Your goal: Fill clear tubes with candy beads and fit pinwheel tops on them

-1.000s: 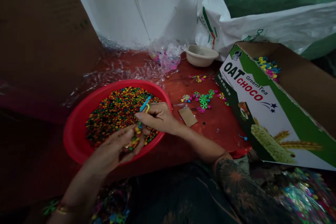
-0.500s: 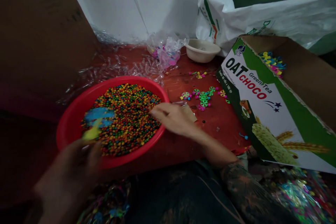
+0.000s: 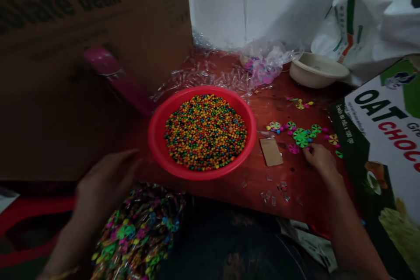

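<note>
My left hand [image 3: 106, 179] is blurred, left of the red basin [image 3: 154, 140] and above a pile of wrapped colourful toys [image 3: 138, 232]. Its fingers stretch apart, with nothing visible in them. Small round multicoloured candies [image 3: 206, 133] fill much of the basin. On the red tabletop to the right, my right hand [image 3: 323, 164] has its fingertips pinched together at the near edge of a cluster of small plastic toy wheels [image 3: 300, 138]. A small purple bit shows at those fingertips, but what they grip is unclear. A tan card [image 3: 271, 152] lies between basin and right hand.
Behind the basin lie many clear plastic tubes [image 3: 210, 76] and a plastic bag of coloured pieces [image 3: 262, 70]. A cream bowl [image 3: 318, 72] stands at the back. An oat choco carton [image 3: 370, 127] borders the right; a large brown carton [image 3: 98, 140] borders the left.
The blue and yellow item at my left hand is gone from it. My right hand has moved from over the basin to the toy wheels. The view has swung left.
</note>
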A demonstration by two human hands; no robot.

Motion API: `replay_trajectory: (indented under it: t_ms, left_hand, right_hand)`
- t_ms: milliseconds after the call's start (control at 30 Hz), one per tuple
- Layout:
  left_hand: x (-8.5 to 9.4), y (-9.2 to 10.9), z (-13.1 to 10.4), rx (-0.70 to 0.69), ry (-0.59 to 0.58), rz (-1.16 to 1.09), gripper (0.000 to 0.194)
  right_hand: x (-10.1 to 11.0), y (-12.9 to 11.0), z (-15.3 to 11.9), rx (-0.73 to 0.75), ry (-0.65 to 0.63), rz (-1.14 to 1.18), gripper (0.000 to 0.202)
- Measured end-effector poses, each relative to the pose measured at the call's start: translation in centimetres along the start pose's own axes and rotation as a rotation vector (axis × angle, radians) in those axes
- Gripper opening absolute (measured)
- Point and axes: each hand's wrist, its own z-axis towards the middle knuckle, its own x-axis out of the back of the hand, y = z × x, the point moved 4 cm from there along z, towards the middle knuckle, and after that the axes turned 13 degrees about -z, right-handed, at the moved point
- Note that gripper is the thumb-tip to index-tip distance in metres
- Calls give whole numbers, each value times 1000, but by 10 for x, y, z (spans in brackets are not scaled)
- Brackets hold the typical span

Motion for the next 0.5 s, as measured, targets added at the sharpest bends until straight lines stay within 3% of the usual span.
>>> replay_trajectory:
  t_ms: [33,100,200,300,400,500]
  left_hand:
    - [-12,11,14,-131,-27,146,25]
    - [-58,32,46,-340,-310,318,31]
    - [-127,59,92,-656,-513,464,45]
    - [-176,65,124,-775,-669,478,39]
    - [-195,57,140,-703,-752,352,27]
    - [-191,45,148,-558,-705,206,22]
  right_hand:
    - [2,2,-2,-60,25,104,34]
    - [4,5,-9,-186,60,405,35]
    - [5,4,-25,-311,45,952,38]
    - [12,0,-43,-343,-11,1340,42]
    - [21,-1,-57,-372,-82,1548,38]
    - [27,-4,-61,-371,-125,1698,29]
